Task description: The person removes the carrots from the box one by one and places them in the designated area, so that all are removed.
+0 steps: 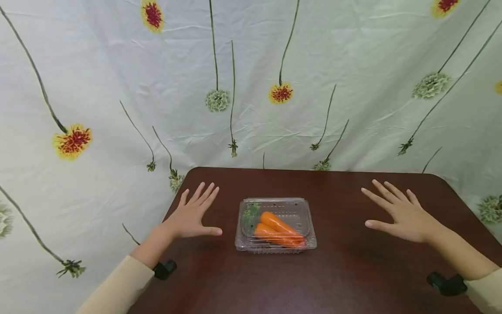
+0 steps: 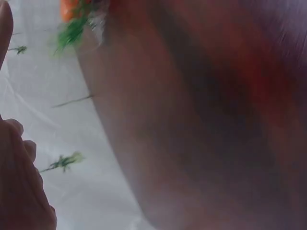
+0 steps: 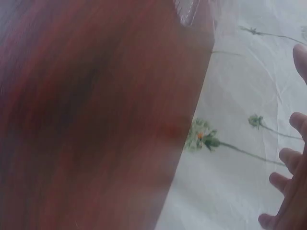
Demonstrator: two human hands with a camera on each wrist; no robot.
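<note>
The flowered cloth (image 1: 117, 65) fills everything behind the table (image 1: 345, 279), whose brown top has a straight far edge with rounded corners. Its left edge slants down beneath my left wrist, and its right edge slants away outside my right hand. My pale sleeves (image 1: 117, 283) come in from the two lower corners. My left hand (image 1: 192, 218) is raised by the left edge, fingers straight, fanned and released, the thumb pointing across at the box. My right hand (image 1: 409, 218) matches it on the other side, fingers spread and released, thumb apart, pointing inward.

Between them sits the clear box (image 1: 245, 233), nearer my left hand; a wider stretch of brown top runs between it and my right. More tabletop shows behind it, up to the far edge, and in front of it toward me. Inside, two orange carrots (image 1: 278, 226) lie slantwise, side by side, narrow ends toward the front right. Black wrist cameras (image 1: 164, 270) sit under my wrists. Smallest are the greens (image 1: 252, 211), in the box's far left corner.
</note>
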